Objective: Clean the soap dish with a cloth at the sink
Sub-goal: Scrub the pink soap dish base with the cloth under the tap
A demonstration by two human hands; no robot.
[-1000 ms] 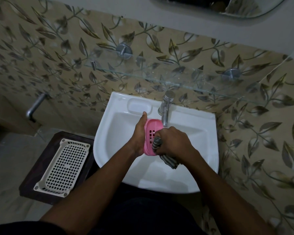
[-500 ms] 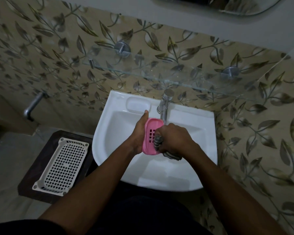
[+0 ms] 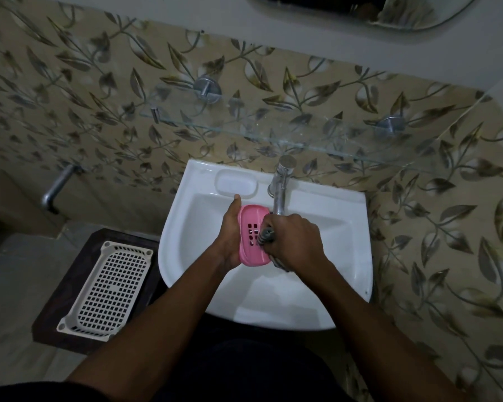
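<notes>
A pink slotted soap dish (image 3: 251,224) is held over the white sink (image 3: 343,256), just below the tap. My left hand (image 3: 230,236) grips its left edge, thumb up along the rim. My right hand (image 3: 295,242) is closed around a bunched grey striped cloth (image 3: 267,235), which presses against the dish's right side over the slots. A tail of the cloth (image 3: 278,262) hangs out under my right hand. Most of the cloth is hidden in my fist.
A chrome tap (image 3: 280,190) stands at the sink's back, directly above my right hand. A glass shelf (image 3: 273,134) projects from the leaf-patterned wall above. A white perforated tray (image 3: 108,288) lies on a dark stool at the left.
My right hand with the cloth has slid up along the dish toward the tap, and less cloth hangs below it. The left hand keeps the same hold on the dish.
</notes>
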